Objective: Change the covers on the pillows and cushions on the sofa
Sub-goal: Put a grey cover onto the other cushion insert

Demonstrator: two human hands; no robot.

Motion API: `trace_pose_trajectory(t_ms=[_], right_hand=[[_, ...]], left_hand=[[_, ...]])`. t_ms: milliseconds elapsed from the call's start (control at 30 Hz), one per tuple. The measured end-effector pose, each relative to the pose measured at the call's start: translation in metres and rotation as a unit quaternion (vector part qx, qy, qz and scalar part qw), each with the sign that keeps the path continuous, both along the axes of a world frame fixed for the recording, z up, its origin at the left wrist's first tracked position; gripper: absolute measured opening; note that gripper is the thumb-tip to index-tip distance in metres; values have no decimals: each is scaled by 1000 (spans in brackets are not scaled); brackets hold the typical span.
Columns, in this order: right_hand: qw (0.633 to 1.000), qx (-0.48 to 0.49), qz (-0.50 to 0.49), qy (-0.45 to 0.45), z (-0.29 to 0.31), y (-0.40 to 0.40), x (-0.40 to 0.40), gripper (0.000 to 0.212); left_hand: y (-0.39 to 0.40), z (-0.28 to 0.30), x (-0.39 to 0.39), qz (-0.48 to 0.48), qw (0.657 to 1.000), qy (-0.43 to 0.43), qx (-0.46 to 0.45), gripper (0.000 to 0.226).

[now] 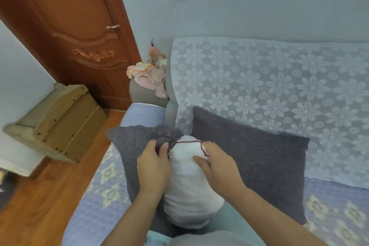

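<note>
Stripping the grey cover [129,146] off the white insert [189,185], which sits at the sofa's [259,78] left end beside the armrest [139,118], mostly out of the cover already. Left hand [153,168] pinches bunched cover fabric at the opening; right hand [219,164] grips the insert's top corner near the red piping, fingers curled into the stuffing. To do it well, I'd say: hold the insert fixed with the right, pull the cover away and down with the left, not both toward the same side. Regrip lower as fabric gathers so it doesn't snag on the insert's bottom corners. A second grey cushion [259,166] leans against the backrest just to the right, still covered. Watch the seam: a hard yank at the opening could tear it.
</note>
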State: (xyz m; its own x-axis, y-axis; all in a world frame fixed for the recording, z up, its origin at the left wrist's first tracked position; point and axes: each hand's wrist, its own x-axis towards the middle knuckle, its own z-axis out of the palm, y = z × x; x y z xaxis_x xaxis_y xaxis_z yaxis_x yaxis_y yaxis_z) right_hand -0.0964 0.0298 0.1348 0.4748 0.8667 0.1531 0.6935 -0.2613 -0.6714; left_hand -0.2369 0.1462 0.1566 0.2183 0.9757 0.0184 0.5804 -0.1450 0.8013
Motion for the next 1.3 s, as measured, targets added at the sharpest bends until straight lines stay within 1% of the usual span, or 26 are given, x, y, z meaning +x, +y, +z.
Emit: trace_pose_trajectory(t_ms=[33, 100, 167, 267, 333, 400, 467, 533, 567, 600, 667, 700, 767, 833, 900, 933, 1000, 1033, 1067, 1100, 1133, 1167, 1200, 1233, 1267, 1300], right_hand=[[999, 9, 23, -42, -3, -5, -5, 16], [990, 21, 71, -118, -11, -14, -14, 30], [982, 41, 91, -161, -21, -15, -23, 30], [976, 16, 97, -192, -36, 4, -46, 28], [980, -23, 110, -166, -49, 22, -71, 27], [985, -32, 101, -138, -54, 39, -95, 29], [998, -10, 58, 1, -36, 53, -99, 21], [999, 47, 13, 20, -25, 63, -91, 16], [995, 57, 8, 80, -27, 63, -85, 23], [984, 71, 27, 159, -29, 58, -81, 31], [967, 83, 109, 214, -37, 38, -78, 44], [975, 79, 123, 169, -44, 28, -77, 47], [992, 83, 79, 55, -56, 17, -76, 45], [995, 45, 81, -21, -58, 20, -79, 36], [995, 15, 75, -64, -48, 38, -82, 26], [996, 1, 68, -63, -41, 47, -80, 24], [993, 40, 85, -76, -24, 55, -67, 20], [990, 82, 105, -47, -6, 50, -59, 18], [987, 111, 117, 17, 16, 41, -47, 21], [980, 118, 109, 113, 39, 30, -35, 27], [960, 127, 102, 228, 61, 18, -24, 31], [936, 145, 80, 310, 76, 10, -10, 33], [920, 158, 60, 353, 88, 7, 4, 32], [923, 144, 54, 354, 93, 6, 15, 36], [942, 105, 61, 312, 103, 6, 21, 48], [968, 72, 79, 225, 110, 8, 23, 67]], left_hand=[[4, 3, -5, 16, 997, -46, -56, 28], [11, 12, -16, 31, 984, -113, -133, 30], [11, 25, -23, 5, 986, -114, -119, 37], [0, 47, -22, -54, 998, -37, -17, 41], [-8, 55, -23, -113, 992, 8, 54, 41], [-20, 57, -25, -192, 971, 73, 124, 38], [-24, 56, -30, -221, 959, 102, 144, 36], [-5, 53, -38, -134, 987, 47, 76, 36], [9, 53, -44, -89, 995, 5, 38, 38], [23, 53, -51, -66, 997, -33, 5, 40], [40, 57, -60, -74, 994, -78, -25, 44], [43, 58, -60, -95, 992, -78, -25, 44], [39, 62, -55, -139, 989, -41, 0, 42], [28, 70, -41, -186, 980, 23, 68, 43], [14, 80, -24, -226, 964, 38, 132, 43], [7, 87, -17, -243, 959, 29, 146, 43], [9, 107, -10, -238, 962, -32, 132, 41], [17, 122, -11, -219, 965, -94, 112, 41], [26, 140, -13, -198, 961, -171, 90, 41], [36, 159, -16, -185, 949, -241, 79, 41], [43, 179, -17, -187, 935, -292, 75, 40], [47, 196, -18, -200, 922, -324, 73, 41], [49, 212, -14, -217, 910, -346, 66, 42], [51, 222, -9, -229, 903, -359, 61, 43], [48, 234, -4, -236, 896, -372, 59, 42], [46, 242, 1, -235, 892, -382, 56, 39]])
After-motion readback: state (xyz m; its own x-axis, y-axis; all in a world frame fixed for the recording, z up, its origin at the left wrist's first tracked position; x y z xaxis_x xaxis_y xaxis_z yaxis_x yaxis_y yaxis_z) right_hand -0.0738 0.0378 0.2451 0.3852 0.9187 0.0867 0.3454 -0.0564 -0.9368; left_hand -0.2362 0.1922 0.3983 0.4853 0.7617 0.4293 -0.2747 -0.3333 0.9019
